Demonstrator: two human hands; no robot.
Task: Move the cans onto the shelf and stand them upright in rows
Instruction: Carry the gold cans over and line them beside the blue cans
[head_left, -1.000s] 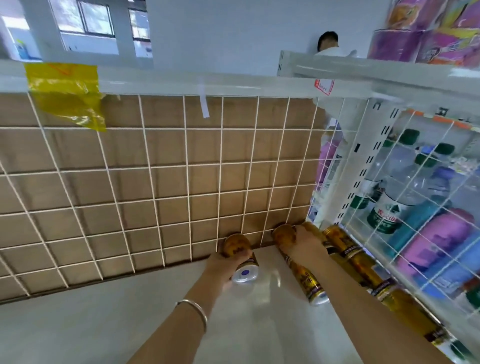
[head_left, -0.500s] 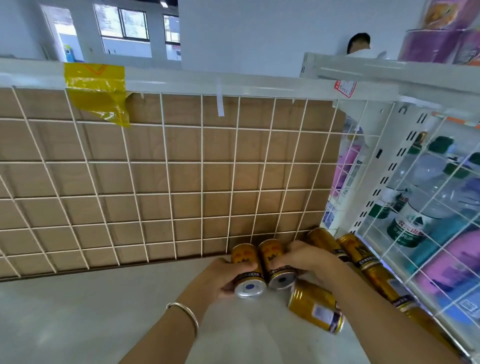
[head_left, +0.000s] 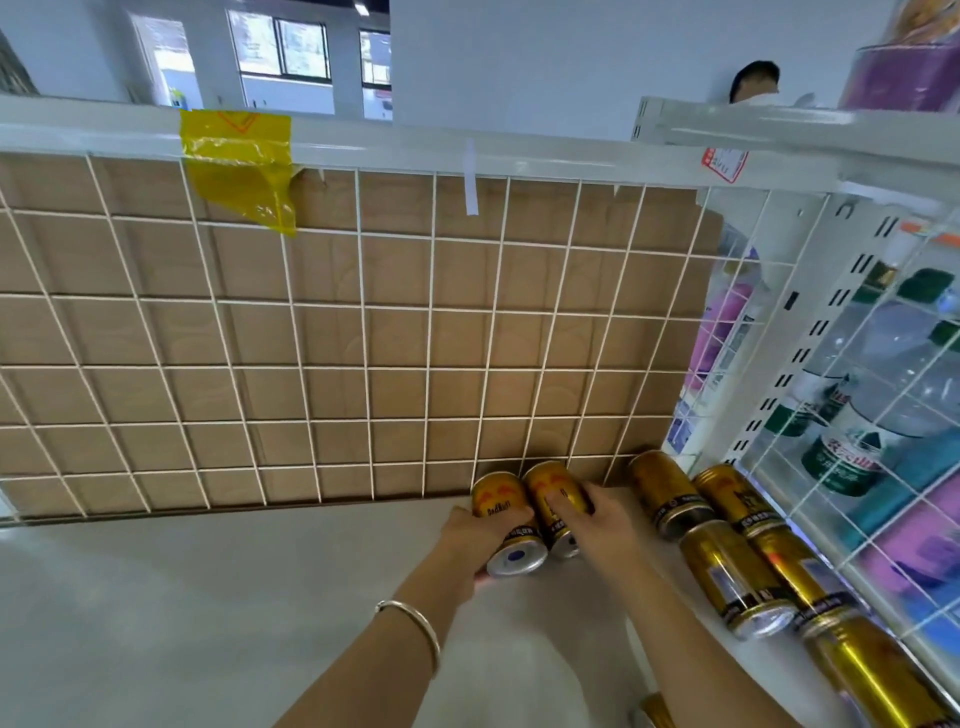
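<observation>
Two gold Red Bull cans stand side by side at the back of the white shelf (head_left: 208, 597), against the wire grid. My left hand (head_left: 480, 530) grips the left can (head_left: 501, 512). My right hand (head_left: 597, 525) holds the right can (head_left: 553, 491), fingers curled over its side. Several more gold cans (head_left: 727, 566) stand in rows to the right, along the side grid. One more can (head_left: 657, 714) peeks in at the bottom edge, below the shelf front.
A white wire grid (head_left: 363, 338) with brown board behind it closes the shelf's back. A side wire grid (head_left: 852, 467) on the right separates bottles and purple packs. Yellow tape (head_left: 239, 161) hangs from the top rail. A person (head_left: 756, 80) stands beyond.
Both hands brought their cans together at the back grid; they now stand touching. The can that was near my right wrist now stands among the right-hand rows.
</observation>
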